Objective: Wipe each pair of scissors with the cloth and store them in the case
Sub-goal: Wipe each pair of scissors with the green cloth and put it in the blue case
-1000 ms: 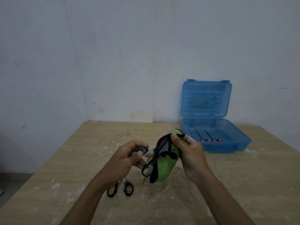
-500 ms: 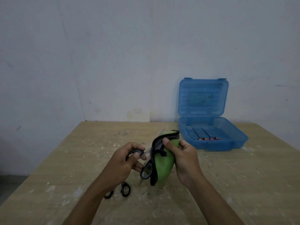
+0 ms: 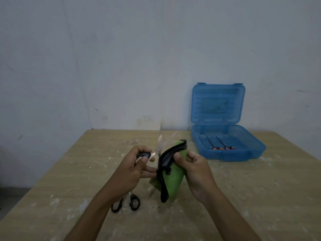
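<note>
My left hand (image 3: 132, 169) grips the black handles of a pair of scissors (image 3: 159, 145), whose blades stand apart and point up and away, blurred. My right hand (image 3: 196, 169) holds a green cloth with a black edge (image 3: 171, 176) just right of the blades. A second pair of black-handled scissors (image 3: 127, 202) lies on the wooden table (image 3: 243, 197) below my left wrist, its tip showing under the cloth. The blue case (image 3: 225, 145) stands open at the back right, with several orange- and red-handled tools inside.
A pale wall rises behind the table's far edge. The case lid (image 3: 218, 103) stands upright against the wall. The table's left edge drops to a dark floor (image 3: 10, 197).
The scissors in my left hand have come out from the cloth, and their blades now stand apart and upward. The cloth has shifted slightly to the right in my right hand.
</note>
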